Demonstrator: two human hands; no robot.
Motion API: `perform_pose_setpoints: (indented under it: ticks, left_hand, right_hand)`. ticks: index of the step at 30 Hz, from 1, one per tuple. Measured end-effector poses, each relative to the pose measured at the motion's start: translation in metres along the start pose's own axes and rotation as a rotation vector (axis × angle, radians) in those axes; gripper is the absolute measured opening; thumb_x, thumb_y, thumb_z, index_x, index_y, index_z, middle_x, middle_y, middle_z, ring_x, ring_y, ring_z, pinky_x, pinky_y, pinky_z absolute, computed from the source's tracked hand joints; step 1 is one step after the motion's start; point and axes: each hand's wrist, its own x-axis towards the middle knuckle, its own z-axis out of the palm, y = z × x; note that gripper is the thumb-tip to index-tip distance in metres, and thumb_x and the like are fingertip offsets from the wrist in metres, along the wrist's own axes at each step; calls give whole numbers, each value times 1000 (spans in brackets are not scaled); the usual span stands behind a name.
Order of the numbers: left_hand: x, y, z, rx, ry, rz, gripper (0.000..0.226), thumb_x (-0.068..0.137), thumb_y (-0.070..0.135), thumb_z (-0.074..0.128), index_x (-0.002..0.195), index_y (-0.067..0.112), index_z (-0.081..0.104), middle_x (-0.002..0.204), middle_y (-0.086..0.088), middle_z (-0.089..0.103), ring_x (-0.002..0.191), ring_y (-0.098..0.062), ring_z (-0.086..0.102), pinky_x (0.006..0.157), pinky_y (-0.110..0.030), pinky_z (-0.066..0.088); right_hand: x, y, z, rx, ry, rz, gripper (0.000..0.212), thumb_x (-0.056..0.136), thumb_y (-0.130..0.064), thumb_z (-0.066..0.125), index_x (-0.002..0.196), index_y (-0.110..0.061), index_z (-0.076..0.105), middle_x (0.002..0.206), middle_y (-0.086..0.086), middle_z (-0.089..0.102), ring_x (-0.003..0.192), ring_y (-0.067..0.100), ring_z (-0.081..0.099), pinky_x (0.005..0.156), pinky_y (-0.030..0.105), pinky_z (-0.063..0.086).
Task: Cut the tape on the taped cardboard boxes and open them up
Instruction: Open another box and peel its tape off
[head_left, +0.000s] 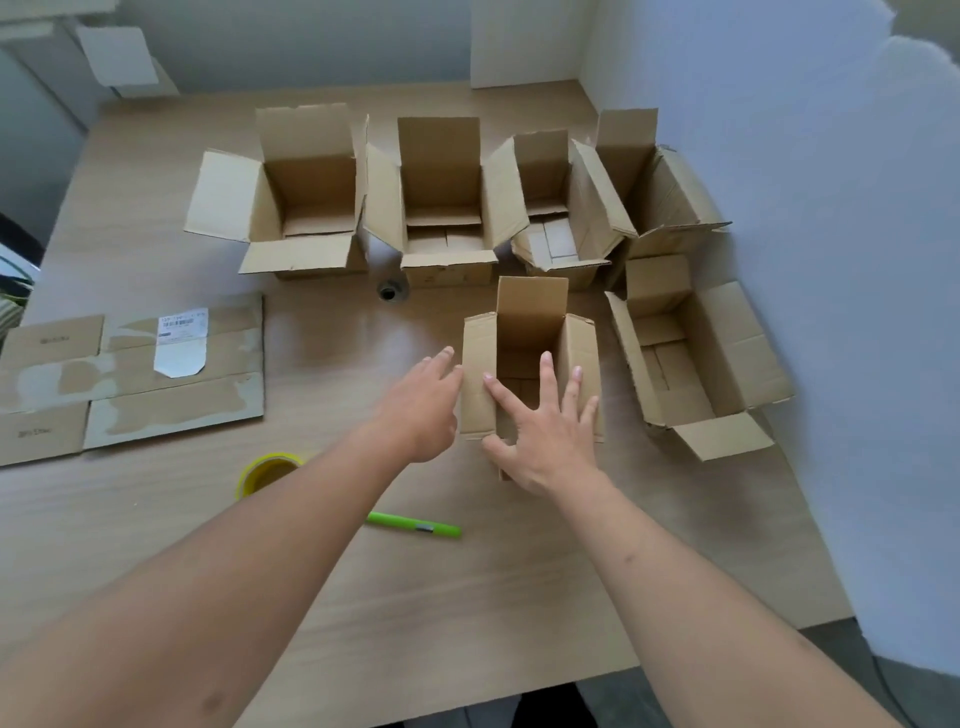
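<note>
Standing open near the middle of the wooden table (467, 597) is a small cardboard box (530, 364), its flaps raised and its inside bare to view. The right hand (545, 431) lies spread over the box's near edge, fingers straight and splayed, the thumb low against the front wall; it grips nothing. The left hand (426, 400) reaches in from the box's left side, fingers straight, their tips at or just beside the left flap; whether they truly touch it I cannot tell. The two hands are apart, one on each side of the box's left wall.

Behind the small box runs a row of four opened boxes (441, 208), flaps up, standing close together. To its right, near the white wall (831, 260), sits another opened box (691, 358) lying lengthwise. A round cable hole (388, 291) shows in the table just behind and left of the small box.

In front of the small box, towards the person, lies a green utility knife (415, 525), untouched. Left of the knife a yellow tape roll (267, 470) peeks out from behind the left forearm. Well to the left of the small box lies flattened cardboard (130, 379) with a white label (179, 340) on it.
</note>
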Motion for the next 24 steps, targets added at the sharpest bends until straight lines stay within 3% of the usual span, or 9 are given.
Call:
perform_pose_setpoints:
  ticks: [8, 15, 24]
  left_hand:
    - [14, 62, 8, 4, -62, -207, 76, 99, 29, 60, 163, 15, 21, 173, -11, 5, 158, -29, 15, 124, -43, 28]
    - [18, 93, 1, -7, -67, -273, 71, 100, 29, 58, 161, 14, 26, 172, -12, 5, 157, -29, 17, 122, -42, 29]
    - [15, 102, -10, -46, -55, -266, 65, 99, 34, 57, 157, 16, 35, 171, -9, 16, 155, -27, 24, 119, -42, 30]
  right_hand:
    - [10, 61, -21, -53, -64, -108, 75, 91, -78, 35, 152, -64, -7, 168, 14, -25, 149, 52, -25, 118, 73, -1]
    - [16, 91, -36, -84, -93, -118, 76, 92, -79, 36, 152, -64, -10, 169, 14, -23, 149, 53, -25, 119, 73, -3]
    - [16, 101, -64, -112, -163, -125, 72, 96, -76, 35, 156, -58, 0, 172, 14, -4, 154, 50, -5, 126, 59, 3]
